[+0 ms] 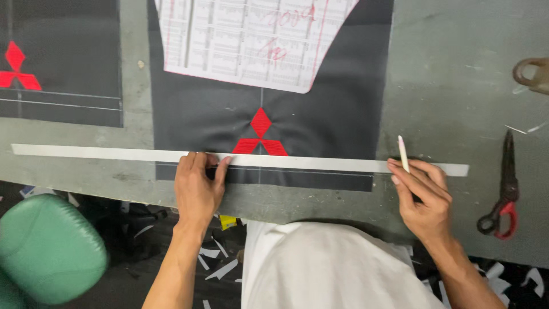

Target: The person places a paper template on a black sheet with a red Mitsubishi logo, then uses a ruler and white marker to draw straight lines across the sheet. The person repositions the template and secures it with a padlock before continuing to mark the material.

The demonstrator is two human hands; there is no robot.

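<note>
A long white straightedge lies across a dark grey fabric piece with a red embroidered emblem. My left hand presses its fingers down on the straightedge just left of the emblem. My right hand rests at the straightedge's right end and holds a thin white marking stick, tip pointing up. A printed paper pattern lies on the fabric's upper part.
A second dark fabric piece with a red emblem lies at the left. Scissors with red handles sit at the right on the grey table, a metal ring tool above them. A green stool and paper scraps are on the floor.
</note>
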